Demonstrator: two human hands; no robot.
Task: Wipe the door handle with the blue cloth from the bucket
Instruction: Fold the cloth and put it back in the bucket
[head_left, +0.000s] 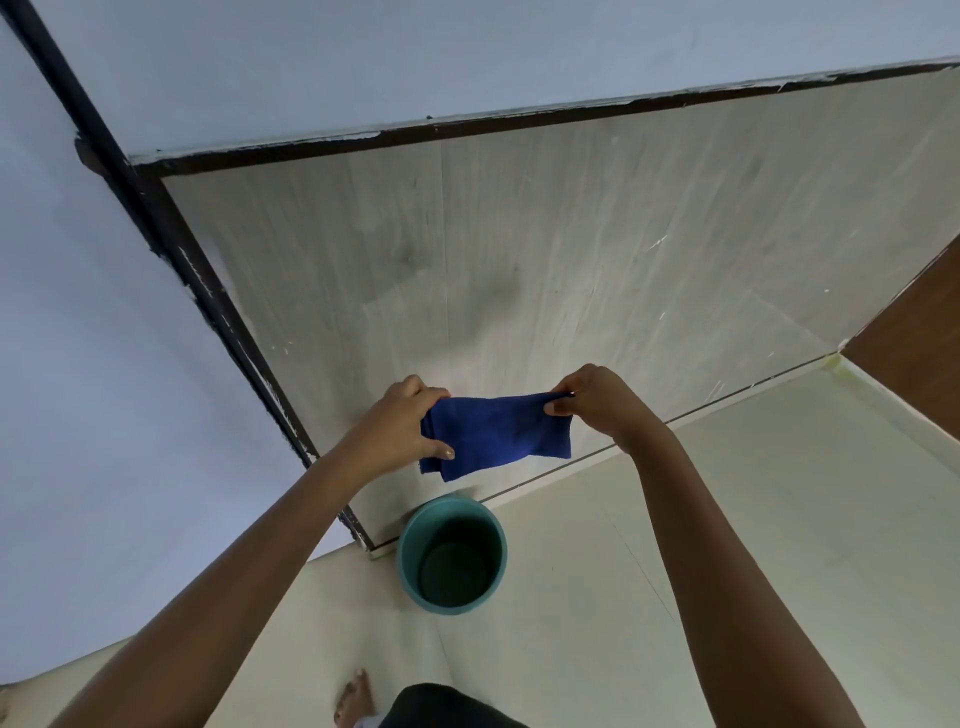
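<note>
A blue cloth (498, 431) is stretched between two bare hands, held up in the air above and slightly beyond a bucket. The cloth is folded over itself, dark blue and soft-looking, with its lower edge hanging loose. The left hand (410, 431) is closed on the cloth's left end, thumb in front and fingers curled behind it. The right hand (592, 400) pinches the upper right corner between thumb and fingertips, its other fingers curled in. Both forearms reach up from the bottom of the view. Below the cloth, a round green bucket (452, 553) stands on the floor, close against the bottom corner of a door; its inside looks dark and nothing can be made out in it. The door (519, 249) is a pale, grey-white wood-grain panel with faint scuffs and small white scratches, set in a dark frame (171, 244) whose paint is chipped along the edge. Light blue-grey walls (104, 364) lie to the left and above the frame. The floor (597, 571) is pale cream tile. A brown wooden surface (924, 338) shows at the far right. A bare foot (353, 699) and a dark garment appear at the bottom edge. No writing or labels can be read anywhere.
</note>
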